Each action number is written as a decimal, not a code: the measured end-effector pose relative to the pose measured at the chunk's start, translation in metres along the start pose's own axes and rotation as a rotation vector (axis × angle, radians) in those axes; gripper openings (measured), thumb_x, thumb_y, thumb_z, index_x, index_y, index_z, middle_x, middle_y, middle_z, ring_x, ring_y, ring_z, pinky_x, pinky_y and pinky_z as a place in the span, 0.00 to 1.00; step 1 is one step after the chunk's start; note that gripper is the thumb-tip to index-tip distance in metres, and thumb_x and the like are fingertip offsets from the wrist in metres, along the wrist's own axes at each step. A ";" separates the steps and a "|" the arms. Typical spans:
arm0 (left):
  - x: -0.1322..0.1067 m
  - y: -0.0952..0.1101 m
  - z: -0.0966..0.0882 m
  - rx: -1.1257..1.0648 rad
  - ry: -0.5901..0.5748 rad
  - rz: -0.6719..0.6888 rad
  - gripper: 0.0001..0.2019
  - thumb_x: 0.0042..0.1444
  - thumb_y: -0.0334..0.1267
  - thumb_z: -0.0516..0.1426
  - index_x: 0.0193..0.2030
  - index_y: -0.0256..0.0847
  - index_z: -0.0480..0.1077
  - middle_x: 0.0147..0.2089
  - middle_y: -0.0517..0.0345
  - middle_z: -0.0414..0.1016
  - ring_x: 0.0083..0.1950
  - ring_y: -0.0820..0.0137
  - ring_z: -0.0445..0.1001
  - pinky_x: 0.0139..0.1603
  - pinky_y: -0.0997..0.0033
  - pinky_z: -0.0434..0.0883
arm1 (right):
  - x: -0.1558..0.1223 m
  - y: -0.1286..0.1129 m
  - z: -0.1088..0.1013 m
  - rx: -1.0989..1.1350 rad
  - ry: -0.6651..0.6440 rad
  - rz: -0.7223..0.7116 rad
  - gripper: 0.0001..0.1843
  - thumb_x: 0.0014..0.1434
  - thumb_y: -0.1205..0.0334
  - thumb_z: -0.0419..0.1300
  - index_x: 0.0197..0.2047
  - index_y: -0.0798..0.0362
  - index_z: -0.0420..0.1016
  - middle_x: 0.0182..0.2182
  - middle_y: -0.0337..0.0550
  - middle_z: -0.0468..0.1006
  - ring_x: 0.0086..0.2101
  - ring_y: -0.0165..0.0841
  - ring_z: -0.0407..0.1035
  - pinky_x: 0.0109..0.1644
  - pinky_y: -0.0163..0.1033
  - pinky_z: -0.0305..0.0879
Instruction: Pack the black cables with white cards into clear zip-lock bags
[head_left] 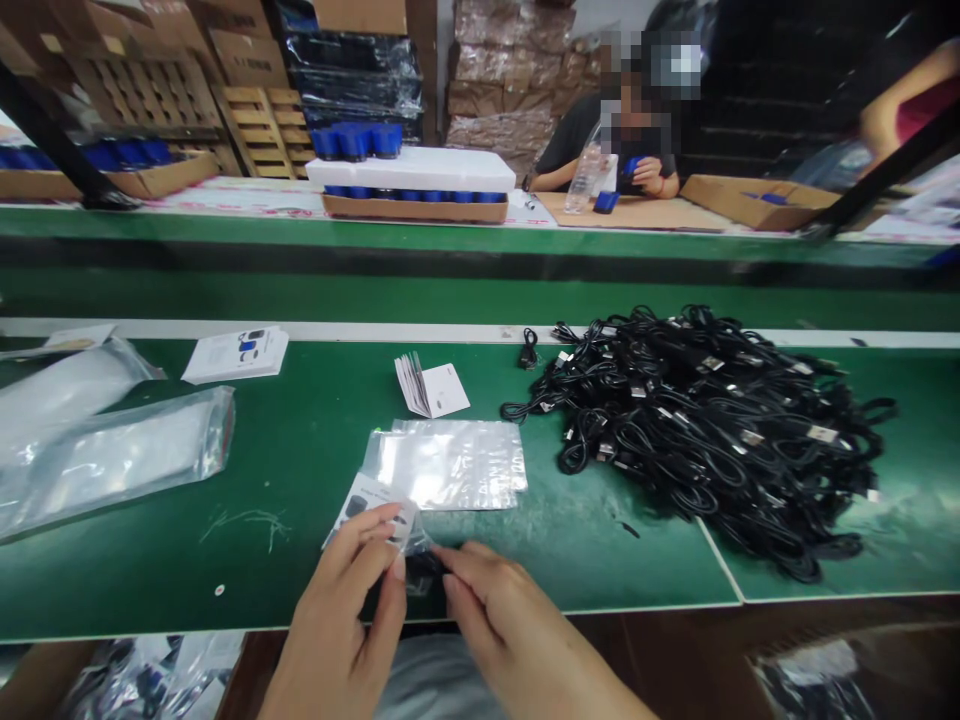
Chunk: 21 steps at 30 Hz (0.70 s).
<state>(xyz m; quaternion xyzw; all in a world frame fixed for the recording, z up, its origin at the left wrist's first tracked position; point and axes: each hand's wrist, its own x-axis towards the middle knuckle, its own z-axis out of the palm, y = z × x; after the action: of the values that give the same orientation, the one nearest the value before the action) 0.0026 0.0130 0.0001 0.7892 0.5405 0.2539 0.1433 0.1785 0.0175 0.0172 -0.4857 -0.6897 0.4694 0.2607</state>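
My left hand (pixel 360 590) and my right hand (pixel 487 600) meet at the near edge of the green table (pixel 300 470). Both pinch one small clear plastic bag (pixel 390 530) that holds a printed leaflet and something dark. The left fingers grip its top, the right fingers press its right end. Just beyond lies a stack of empty clear bags (pixel 450 462). A big heap of black USB cables (pixel 712 420) sits to the right.
A fanned stack of leaflets (pixel 431 388) lies behind the bags, more leaflets (pixel 236 353) at the left. Large plastic bags (pixel 112 450) lie far left. Across the green conveyor (pixel 480 290), a person (pixel 622 140) sits by a water bottle (pixel 585 180) and trays of blue parts (pixel 412 180).
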 end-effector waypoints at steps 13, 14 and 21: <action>-0.004 0.015 0.004 -0.020 0.052 0.053 0.08 0.60 0.27 0.47 0.34 0.42 0.62 0.65 0.48 0.56 0.61 0.61 0.61 0.56 0.61 0.64 | -0.003 0.000 -0.011 0.488 -0.152 0.025 0.17 0.62 0.71 0.50 0.49 0.51 0.75 0.35 0.40 0.76 0.32 0.29 0.71 0.41 0.36 0.69; -0.004 0.016 0.004 -0.025 0.056 0.052 0.08 0.59 0.27 0.47 0.33 0.42 0.63 0.65 0.48 0.56 0.60 0.60 0.61 0.55 0.60 0.65 | -0.003 0.002 -0.009 0.446 -0.125 0.027 0.17 0.63 0.70 0.49 0.48 0.50 0.76 0.34 0.39 0.77 0.29 0.28 0.71 0.38 0.35 0.70; -0.001 0.027 0.003 0.002 0.121 0.111 0.08 0.55 0.25 0.50 0.29 0.41 0.64 0.63 0.45 0.58 0.65 0.52 0.56 0.58 0.50 0.62 | 0.006 0.008 0.019 -0.006 0.386 0.000 0.10 0.53 0.70 0.57 0.22 0.52 0.72 0.19 0.36 0.72 0.22 0.31 0.67 0.28 0.34 0.64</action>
<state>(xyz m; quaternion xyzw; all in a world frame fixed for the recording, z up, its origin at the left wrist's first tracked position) 0.0252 0.0021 0.0104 0.8013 0.5039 0.3082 0.0952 0.1642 0.0159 0.0014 -0.5676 -0.6282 0.3655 0.3867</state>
